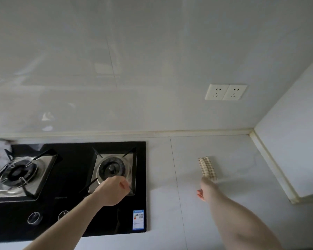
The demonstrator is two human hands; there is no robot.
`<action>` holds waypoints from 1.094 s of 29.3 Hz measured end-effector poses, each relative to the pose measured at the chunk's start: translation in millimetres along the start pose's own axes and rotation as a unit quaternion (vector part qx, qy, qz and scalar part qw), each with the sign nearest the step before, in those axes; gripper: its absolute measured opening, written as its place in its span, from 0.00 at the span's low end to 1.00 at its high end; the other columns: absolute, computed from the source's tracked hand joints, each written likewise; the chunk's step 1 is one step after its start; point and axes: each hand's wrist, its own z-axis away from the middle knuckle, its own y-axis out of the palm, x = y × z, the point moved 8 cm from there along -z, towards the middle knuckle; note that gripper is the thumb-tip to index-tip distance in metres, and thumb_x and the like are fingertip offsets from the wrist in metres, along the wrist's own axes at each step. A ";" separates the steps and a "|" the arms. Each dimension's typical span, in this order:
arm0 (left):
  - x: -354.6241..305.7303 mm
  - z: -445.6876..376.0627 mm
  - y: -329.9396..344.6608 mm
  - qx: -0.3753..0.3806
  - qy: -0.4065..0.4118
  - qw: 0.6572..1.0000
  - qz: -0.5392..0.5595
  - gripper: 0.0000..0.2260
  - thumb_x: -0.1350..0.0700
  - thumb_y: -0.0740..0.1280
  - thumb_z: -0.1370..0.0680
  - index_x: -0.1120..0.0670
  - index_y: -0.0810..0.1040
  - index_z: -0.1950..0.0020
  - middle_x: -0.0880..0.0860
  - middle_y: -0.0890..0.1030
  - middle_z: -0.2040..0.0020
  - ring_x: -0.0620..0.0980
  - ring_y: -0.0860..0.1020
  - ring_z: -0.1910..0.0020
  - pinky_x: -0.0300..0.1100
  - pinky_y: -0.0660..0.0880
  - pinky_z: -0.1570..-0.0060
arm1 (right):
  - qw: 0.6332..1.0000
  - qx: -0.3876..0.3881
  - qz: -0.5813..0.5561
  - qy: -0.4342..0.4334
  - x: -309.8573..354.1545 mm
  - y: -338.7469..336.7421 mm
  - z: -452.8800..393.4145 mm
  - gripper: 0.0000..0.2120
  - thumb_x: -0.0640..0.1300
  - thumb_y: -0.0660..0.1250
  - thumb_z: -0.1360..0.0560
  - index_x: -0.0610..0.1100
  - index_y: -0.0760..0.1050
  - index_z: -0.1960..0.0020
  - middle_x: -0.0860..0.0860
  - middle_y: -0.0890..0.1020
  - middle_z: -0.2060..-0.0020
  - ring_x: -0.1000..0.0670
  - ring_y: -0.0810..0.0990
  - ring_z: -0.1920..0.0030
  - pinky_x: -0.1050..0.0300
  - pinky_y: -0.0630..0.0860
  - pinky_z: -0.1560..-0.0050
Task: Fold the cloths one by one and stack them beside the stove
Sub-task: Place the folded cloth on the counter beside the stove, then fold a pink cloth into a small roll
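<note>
Checked cloth beyond our right hand

Our right hand (205,189) touches the folded checked cloth (207,168) toward the desk's (242,222) back-right corner, grip unclear; our left hand (112,191), fingers curled, hovers above the stove (76,213).

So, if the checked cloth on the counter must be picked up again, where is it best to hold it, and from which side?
Probably pinch the near short end of the folded checked cloth, coming from the front where the right hand already is. It lies as a narrow strip pointing away from the person, right of the stove, so that end is closest and unobstructed.
</note>
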 end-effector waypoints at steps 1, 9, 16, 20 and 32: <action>10.0 7.0 -1.1 -0.003 -0.009 1.000 0.007 0.08 0.48 0.66 0.21 0.45 0.83 0.57 0.45 0.84 0.56 0.45 0.82 0.55 0.43 0.79 0.50 | 0.999 -0.010 0.031 -0.008 -6.4 3.2 5.3 0.11 0.44 0.63 0.20 0.39 0.71 0.41 0.43 0.74 0.62 0.47 0.72 0.69 0.55 0.73 0.68; 115.9 89.7 -8.7 -0.026 -0.056 0.996 0.063 0.04 0.47 0.68 0.23 0.43 0.82 0.53 0.43 0.84 0.55 0.44 0.82 0.55 0.44 0.81 0.49 | 0.939 -0.007 0.308 -0.154 -54.6 67.0 102.0 0.28 0.48 0.67 0.20 0.35 0.65 0.26 0.35 0.68 0.28 0.36 0.72 0.29 0.48 0.71 0.30; 255.8 209.5 -32.0 -0.092 -0.115 0.982 0.118 0.04 0.49 0.69 0.22 0.45 0.82 0.50 0.44 0.84 0.55 0.43 0.81 0.58 0.39 0.78 0.58 | 0.897 0.128 0.267 -0.329 -105.0 166.7 278.1 0.21 0.41 0.72 0.24 0.44 0.72 0.33 0.44 0.73 0.37 0.44 0.78 0.41 0.52 0.72 0.41; 347.9 282.0 -43.2 -0.125 -0.162 0.970 0.135 0.02 0.50 0.70 0.23 0.43 0.81 0.53 0.43 0.84 0.53 0.44 0.82 0.55 0.42 0.80 0.52 | 0.845 0.215 0.306 -0.382 -144.8 228.4 371.4 0.19 0.40 0.73 0.23 0.48 0.73 0.35 0.49 0.74 0.37 0.53 0.79 0.51 0.62 0.72 0.53; 523.5 410.7 -72.1 -0.239 -0.300 0.906 0.176 0.03 0.50 0.69 0.23 0.42 0.82 0.54 0.39 0.83 0.56 0.42 0.81 0.54 0.39 0.77 0.54 | 0.623 0.437 0.465 -0.453 -222.8 422.9 542.8 0.17 0.46 0.69 0.22 0.57 0.72 0.35 0.59 0.72 0.38 0.54 0.82 0.59 0.59 0.78 0.54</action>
